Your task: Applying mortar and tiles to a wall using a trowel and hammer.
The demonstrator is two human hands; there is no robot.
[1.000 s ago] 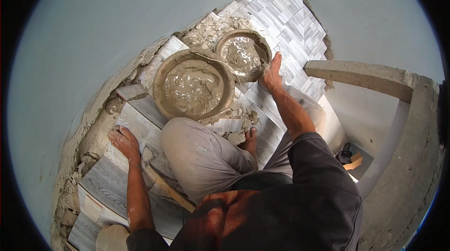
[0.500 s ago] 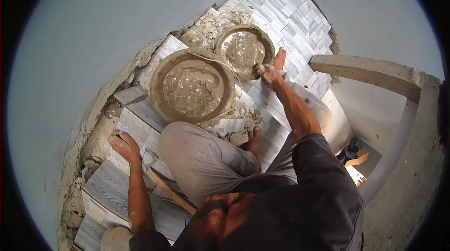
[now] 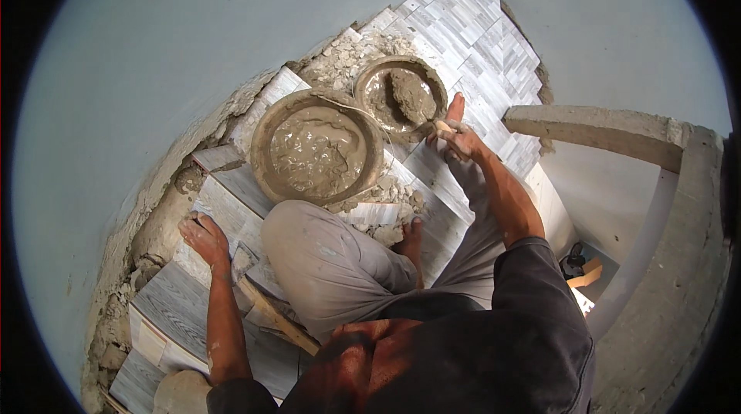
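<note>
A small mortar-filled pan (image 3: 401, 97) sits on the grey tiled floor (image 3: 478, 35), just beside a larger pan (image 3: 316, 147). The right hand (image 3: 457, 132) grips a small tool handle at its rim. The left hand (image 3: 202, 235) rests open, flat on a tile (image 3: 224, 205).

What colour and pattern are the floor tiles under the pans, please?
Pale grey with a streaky wood-grain pattern, seen in the head view on the floor tiles.

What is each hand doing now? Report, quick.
Left hand: open, flat on a grey tile.
Right hand: closed on a small tool handle beside the smaller pan.
</note>
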